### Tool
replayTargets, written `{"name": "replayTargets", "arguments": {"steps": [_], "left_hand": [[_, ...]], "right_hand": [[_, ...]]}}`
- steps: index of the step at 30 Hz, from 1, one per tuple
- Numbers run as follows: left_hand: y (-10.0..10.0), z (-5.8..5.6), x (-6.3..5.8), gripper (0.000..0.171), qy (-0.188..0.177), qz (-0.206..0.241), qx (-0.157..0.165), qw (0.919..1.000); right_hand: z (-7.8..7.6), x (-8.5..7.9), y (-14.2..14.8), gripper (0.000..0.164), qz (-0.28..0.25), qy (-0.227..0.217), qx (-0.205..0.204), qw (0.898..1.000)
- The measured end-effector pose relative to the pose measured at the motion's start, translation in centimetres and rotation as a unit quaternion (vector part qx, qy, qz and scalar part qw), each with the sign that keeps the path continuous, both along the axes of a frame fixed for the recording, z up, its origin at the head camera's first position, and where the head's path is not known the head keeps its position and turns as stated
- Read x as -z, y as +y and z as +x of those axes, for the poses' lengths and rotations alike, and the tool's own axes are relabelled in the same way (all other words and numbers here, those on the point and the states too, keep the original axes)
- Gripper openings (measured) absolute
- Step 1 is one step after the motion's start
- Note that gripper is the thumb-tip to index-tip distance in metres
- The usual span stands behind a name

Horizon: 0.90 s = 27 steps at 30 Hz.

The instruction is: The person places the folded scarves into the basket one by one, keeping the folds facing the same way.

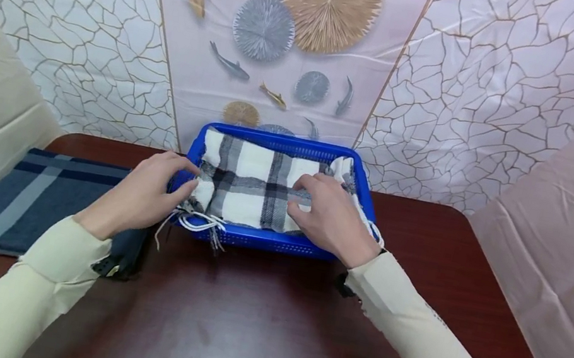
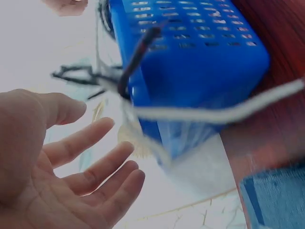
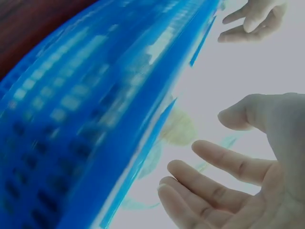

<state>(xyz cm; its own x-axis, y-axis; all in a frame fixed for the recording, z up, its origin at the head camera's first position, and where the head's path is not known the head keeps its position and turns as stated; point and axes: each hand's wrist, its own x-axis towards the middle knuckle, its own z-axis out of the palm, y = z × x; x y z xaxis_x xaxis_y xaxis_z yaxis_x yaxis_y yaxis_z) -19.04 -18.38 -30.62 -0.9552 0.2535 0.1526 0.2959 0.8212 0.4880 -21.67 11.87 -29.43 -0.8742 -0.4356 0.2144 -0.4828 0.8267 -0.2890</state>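
A black, grey and white checked scarf lies folded in a blue plastic basket. Some of its white and dark fringe hangs over the front left rim. Over the basket's left end is my left hand, thumb and fingers apart with nothing between them. My right hand hovers above the right part of the scarf, its fingers loosely bent and holding nothing. Both wrist views show the spread fingers beside the basket's perforated wall.
A folded dark blue cloth with grey stripes lies on the brown table, left of the basket and partly behind my left forearm. Directly behind the basket rises a patterned backdrop. Pale draped panels flank the table.
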Motion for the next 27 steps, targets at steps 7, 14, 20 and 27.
{"name": "replayTargets", "arguments": {"steps": [7,14,20,27], "left_hand": [[-2.4,2.0,0.3,0.028,0.057,0.011,-0.051,0.9971],[-5.3,3.1,0.9,0.028,0.090,0.016,-0.086,0.9921],[-7.9,3.5,1.7,0.029,0.103,0.014,-0.113,0.9881],[-10.0,4.1,2.9,0.033,0.080,0.000,-0.148,0.9858]], "right_hand": [[1.7,0.1,-2.6,0.020,-0.047,0.024,-0.036,0.998],[3.6,0.7,-5.3,0.014,-0.090,0.022,-0.073,0.993],[5.1,1.3,-7.5,0.012,-0.115,0.006,-0.102,0.988],[6.1,2.2,-9.6,0.010,-0.148,-0.011,-0.124,0.981]]}}
